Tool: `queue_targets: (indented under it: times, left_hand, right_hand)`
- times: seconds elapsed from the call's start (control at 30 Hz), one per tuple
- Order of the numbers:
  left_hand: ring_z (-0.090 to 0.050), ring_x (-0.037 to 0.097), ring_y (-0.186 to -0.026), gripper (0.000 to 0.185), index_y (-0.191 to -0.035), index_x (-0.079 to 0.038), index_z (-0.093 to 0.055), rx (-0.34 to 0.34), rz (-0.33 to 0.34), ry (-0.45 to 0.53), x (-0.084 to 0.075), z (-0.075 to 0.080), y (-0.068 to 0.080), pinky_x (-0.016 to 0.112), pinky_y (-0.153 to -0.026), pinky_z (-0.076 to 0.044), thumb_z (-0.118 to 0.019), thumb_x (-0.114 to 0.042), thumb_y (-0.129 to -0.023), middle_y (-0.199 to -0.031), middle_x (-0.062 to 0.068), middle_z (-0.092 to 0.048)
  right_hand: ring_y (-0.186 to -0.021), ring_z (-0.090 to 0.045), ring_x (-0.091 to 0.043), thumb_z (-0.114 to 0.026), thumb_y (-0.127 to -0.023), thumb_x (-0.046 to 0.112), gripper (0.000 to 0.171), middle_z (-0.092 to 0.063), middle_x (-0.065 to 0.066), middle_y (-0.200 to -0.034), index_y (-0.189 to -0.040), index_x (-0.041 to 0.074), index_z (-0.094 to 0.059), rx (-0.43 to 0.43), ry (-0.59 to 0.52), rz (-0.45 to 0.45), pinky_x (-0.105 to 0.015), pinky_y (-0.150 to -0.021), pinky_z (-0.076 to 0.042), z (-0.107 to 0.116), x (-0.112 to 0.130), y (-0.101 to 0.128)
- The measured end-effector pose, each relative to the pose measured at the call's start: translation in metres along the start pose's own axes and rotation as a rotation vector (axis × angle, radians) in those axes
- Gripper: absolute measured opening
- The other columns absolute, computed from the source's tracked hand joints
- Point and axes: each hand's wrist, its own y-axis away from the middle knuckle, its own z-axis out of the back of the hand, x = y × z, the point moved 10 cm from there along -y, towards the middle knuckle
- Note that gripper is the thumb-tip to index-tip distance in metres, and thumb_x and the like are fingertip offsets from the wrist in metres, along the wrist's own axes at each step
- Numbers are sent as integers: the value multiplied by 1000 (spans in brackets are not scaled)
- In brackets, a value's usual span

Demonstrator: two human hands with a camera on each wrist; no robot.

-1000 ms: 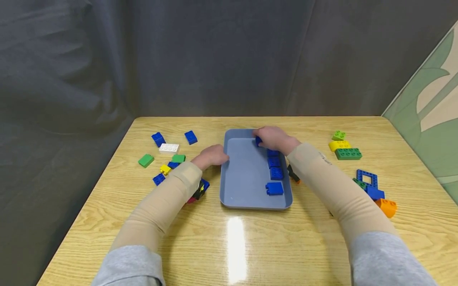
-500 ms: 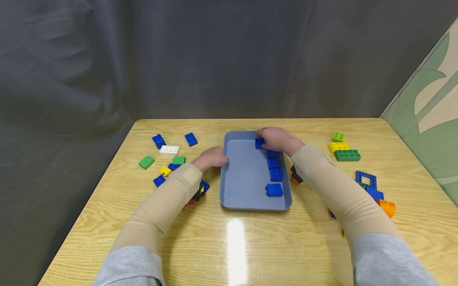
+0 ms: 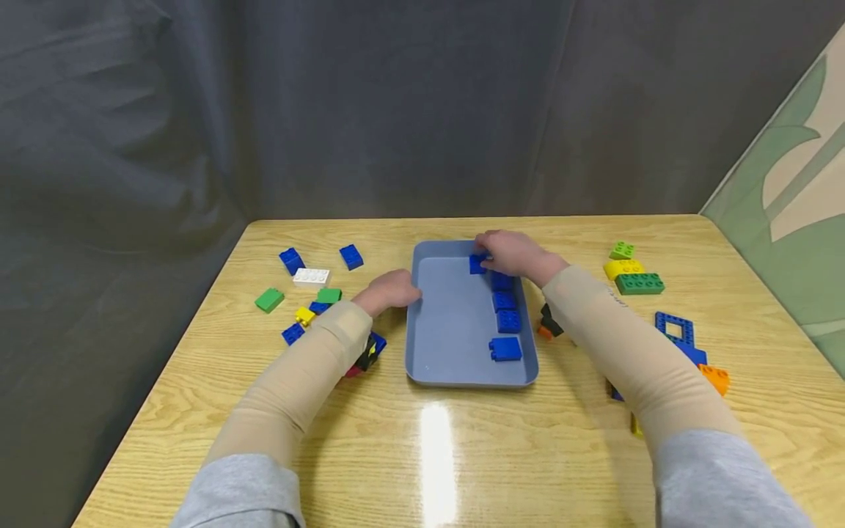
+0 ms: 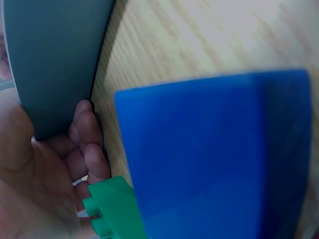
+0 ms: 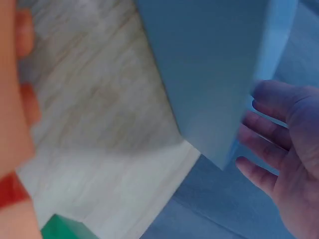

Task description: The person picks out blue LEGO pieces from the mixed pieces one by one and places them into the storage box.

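A grey-blue tray [image 3: 455, 323] lies mid-table. My left hand [image 3: 391, 289] grips its left rim; in the left wrist view the fingers [image 4: 89, 127] curl under the outer wall. My right hand [image 3: 517, 255] is over the far right corner, its fingers loosely extended beside a blue toy brick [image 3: 477, 265]. Whether they touch it cannot be made out. Along the tray's right side stand a blue brick [image 3: 501, 281], another blue brick [image 3: 505, 301] and a third blue brick [image 3: 508, 321]. Nearer me, a blue brick [image 3: 505, 349] lies on its side.
Left of the tray are a white brick [image 3: 312, 277], a green brick [image 3: 269, 299], a yellow piece [image 3: 304, 316] and several blue bricks. To the right are a dark green brick [image 3: 639, 284], a blue frame [image 3: 675, 329] and an orange piece [image 3: 715, 379]. My forearms partly hide other pieces.
My right hand has shifted slightly right, and more of the blue brick in the far corner shows beside it. My left hand stays on the tray rim.
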Motion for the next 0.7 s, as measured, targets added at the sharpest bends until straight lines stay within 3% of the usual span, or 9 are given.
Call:
queue_targets:
  times: [0.3,0.7]
  left_hand:
    - [-43,17,-60,22,-70,-12,-45,-9,-13,5,-1,2,-1,29,-58,-35,-50,-16,-91,-67,3,-46]
    - [-45,18,-64,19,-73,-11,-47,-10,-20,16,-1,3,3,30,-60,-36,-50,-16,-91,-71,4,-46]
  right_hand:
    - [-99,-61,-34,-67,-92,18,33,-63,-19,-114,-118,-2,-60,-104,-78,-67,-48,-87,-48,36,-26,37]
    - [-103,-57,-41,-64,-93,14,38,-57,-27,-119,-123,-6,-53,-183,-86,-154,-55,-86,-46,64,-63,119]
